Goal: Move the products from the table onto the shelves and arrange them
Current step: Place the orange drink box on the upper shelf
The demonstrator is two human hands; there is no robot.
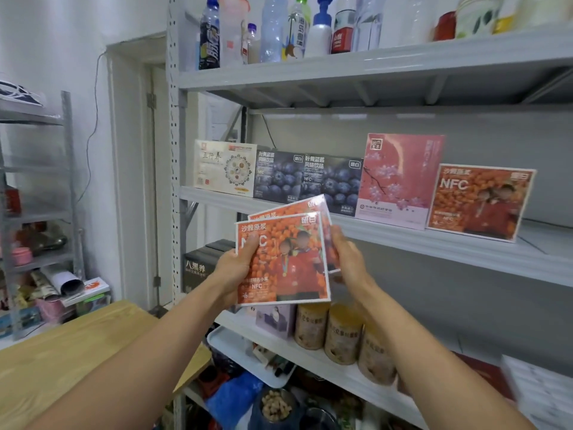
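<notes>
Two flat orange NFC juice boxes are held in front of the grey shelving. My left hand grips the front orange box at its left edge, thumb across its face. My right hand holds the rear orange box by its right edge. The rear box is fanned out behind the front one and mostly hidden by it. On the middle shelf a matching orange box stands at the right end of a row.
The middle shelf row also holds a white box, two blueberry boxes and a pink blossom box. Bottles fill the top shelf. Cans stand on the lower shelf. A wooden table is at lower left.
</notes>
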